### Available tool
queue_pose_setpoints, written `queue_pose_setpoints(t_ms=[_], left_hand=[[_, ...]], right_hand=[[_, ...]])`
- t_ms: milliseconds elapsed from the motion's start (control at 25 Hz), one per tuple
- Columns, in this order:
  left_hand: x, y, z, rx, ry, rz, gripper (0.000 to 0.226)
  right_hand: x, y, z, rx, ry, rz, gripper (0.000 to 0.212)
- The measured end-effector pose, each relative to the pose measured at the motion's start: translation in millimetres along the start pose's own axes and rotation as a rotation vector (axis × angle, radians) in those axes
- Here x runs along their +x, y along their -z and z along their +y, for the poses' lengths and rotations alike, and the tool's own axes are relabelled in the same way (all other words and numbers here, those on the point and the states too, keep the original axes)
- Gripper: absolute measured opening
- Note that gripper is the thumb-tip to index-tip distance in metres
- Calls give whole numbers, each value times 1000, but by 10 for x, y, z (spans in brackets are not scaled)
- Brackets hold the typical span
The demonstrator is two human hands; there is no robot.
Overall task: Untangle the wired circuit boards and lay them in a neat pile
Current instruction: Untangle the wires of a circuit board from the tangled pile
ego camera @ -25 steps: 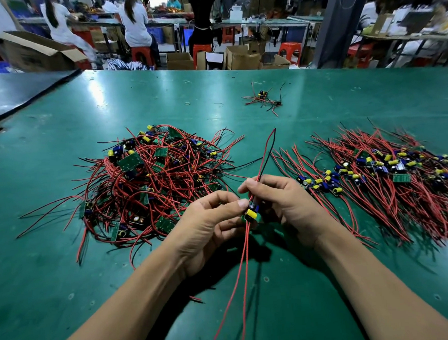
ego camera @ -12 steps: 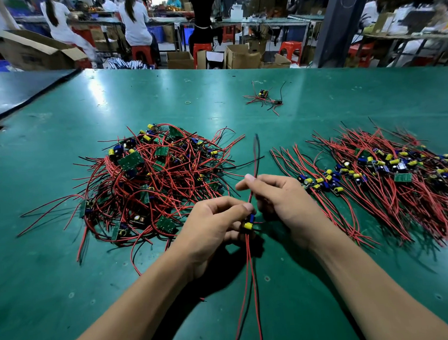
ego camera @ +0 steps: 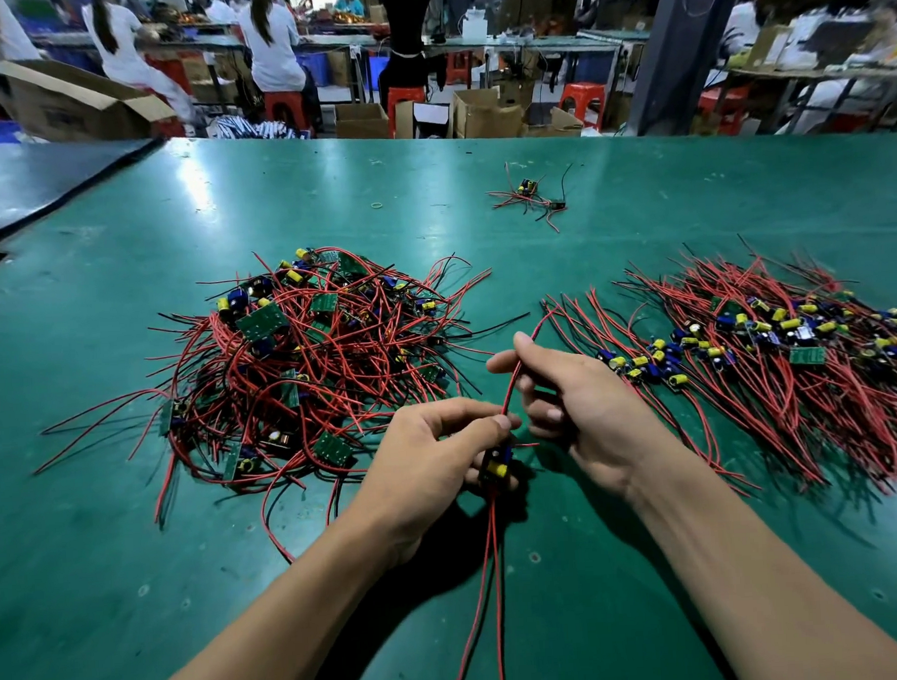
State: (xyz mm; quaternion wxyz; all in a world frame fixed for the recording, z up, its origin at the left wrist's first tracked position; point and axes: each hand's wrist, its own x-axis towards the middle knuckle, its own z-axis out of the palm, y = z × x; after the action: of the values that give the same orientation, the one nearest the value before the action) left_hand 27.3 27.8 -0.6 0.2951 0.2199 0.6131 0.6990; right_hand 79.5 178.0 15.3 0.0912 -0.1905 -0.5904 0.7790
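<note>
Above the table (ego camera: 286,192), left hand (ego camera: 431,461) grips circuit board (ego camera: 495,465), right hand (ego camera: 590,403) its wire (ego camera: 510,383).

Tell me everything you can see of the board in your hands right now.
The held circuit board is small and dark, carrying a yellow cylindrical capacitor and a blue part. The left hand pinches it above the green table. Thin red leads hang from it toward the viewer; another red lead runs up through the right hand, which pinches it. Its underside is hidden.
</note>
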Motion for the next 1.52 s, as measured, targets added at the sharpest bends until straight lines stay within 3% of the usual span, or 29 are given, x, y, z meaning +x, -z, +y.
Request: queue_pose_setpoints(t_ms=[200,360,480,720,880,1080,1320,1520], left_hand=[[16,2,2,-4,-33,46,13],[16,3,-2,-11,-13,21,11],[3,10,-10,21,-5,-2,11],[3,27,-21,42,-9,-13,12],[-7,28,-6,39,6,-10,10],[-3,24,14,-54,65,-2,12],[-18,18,16,-21,51,-1,10],[-19,17,9,-21,37,16,13]], right_hand=[[-90,-59,91,-87,-18,-177,27],[-11,-17,51,-218,32,49,29],[47,73,-16,-12,18,176,31],[50,117,-114,456,-172,38,48],[62,126,-76,217,-54,82,48],[19,68,60,-132,146,46,30],[-15,99,83,-146,51,14,27],[-72,49,77,-165,19,-210,13]])
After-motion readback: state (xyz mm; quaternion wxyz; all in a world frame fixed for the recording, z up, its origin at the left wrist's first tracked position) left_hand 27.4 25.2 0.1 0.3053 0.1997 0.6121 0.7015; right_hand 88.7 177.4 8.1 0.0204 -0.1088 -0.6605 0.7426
